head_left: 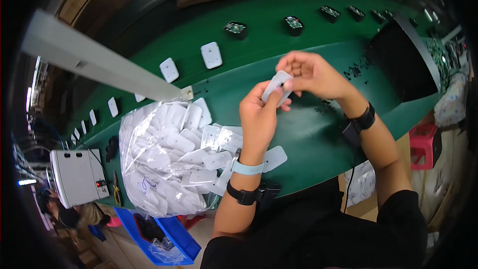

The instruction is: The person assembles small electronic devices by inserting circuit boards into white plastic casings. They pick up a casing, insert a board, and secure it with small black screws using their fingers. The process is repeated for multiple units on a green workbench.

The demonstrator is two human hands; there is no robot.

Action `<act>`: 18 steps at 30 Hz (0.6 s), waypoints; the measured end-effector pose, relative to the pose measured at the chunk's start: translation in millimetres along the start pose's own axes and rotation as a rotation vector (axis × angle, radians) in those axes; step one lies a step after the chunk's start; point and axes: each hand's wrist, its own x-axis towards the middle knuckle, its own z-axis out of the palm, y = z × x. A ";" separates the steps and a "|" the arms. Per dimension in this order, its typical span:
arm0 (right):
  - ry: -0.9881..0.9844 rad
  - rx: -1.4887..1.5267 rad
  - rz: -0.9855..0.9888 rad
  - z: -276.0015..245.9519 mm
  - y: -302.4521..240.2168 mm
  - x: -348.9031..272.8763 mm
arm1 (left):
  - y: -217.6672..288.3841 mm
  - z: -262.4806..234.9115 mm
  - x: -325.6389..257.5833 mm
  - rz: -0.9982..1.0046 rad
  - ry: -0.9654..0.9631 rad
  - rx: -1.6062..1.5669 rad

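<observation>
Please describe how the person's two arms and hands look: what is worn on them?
Both forearms are bare. The left wrist wears a pale blue band, with a black strap below it. The right wrist wears a black strap with a thin black cable hanging. Short black sleeves cover the upper arms.

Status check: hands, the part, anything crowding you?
Both hands, left and right, shut on one white plastic cover, raised above the green bench. Clear bag of covers close at left, apart.

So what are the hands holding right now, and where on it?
Both hands, left and right, pinch one white plastic cover: left at its lower end, right at its upper end.
</observation>
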 end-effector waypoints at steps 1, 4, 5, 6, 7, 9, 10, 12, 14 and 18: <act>0.012 -0.016 -0.083 -3.9 -5.3 10.5 | 3.2 4.6 -1.2 0.059 0.049 -0.070; 0.278 -0.153 -0.132 -3.5 8.1 89.2 | 0.2 -3.1 -3.0 0.244 0.153 -0.278; 0.349 -0.486 -0.239 1.3 15.1 110.2 | 3.6 -5.5 -4.0 0.273 0.167 -0.274; 0.432 -0.821 -0.355 0.7 24.1 128.8 | 5.8 -4.3 -5.3 0.287 0.184 -0.300; 0.437 -0.967 -0.466 -17.6 43.2 143.3 | 4.3 2.2 -5.2 0.301 0.178 -0.334; 0.373 -1.091 -0.174 -3.2 57.0 165.3 | 5.2 -3.7 0.0 0.348 0.209 -0.368; 0.278 -1.167 -0.118 -11.3 60.9 173.8 | 3.5 -1.7 0.1 0.348 0.205 -0.389; 0.352 -0.961 -0.273 -27.0 65.1 176.2 | 6.5 2.4 3.8 0.347 0.175 -0.413; 0.394 -0.797 -0.268 -5.3 36.8 161.6 | 6.5 -6.6 1.6 0.369 0.182 -0.402; 0.273 -0.259 -0.208 -8.2 -6.6 96.6 | 7.5 -12.4 0.1 0.323 0.169 -0.425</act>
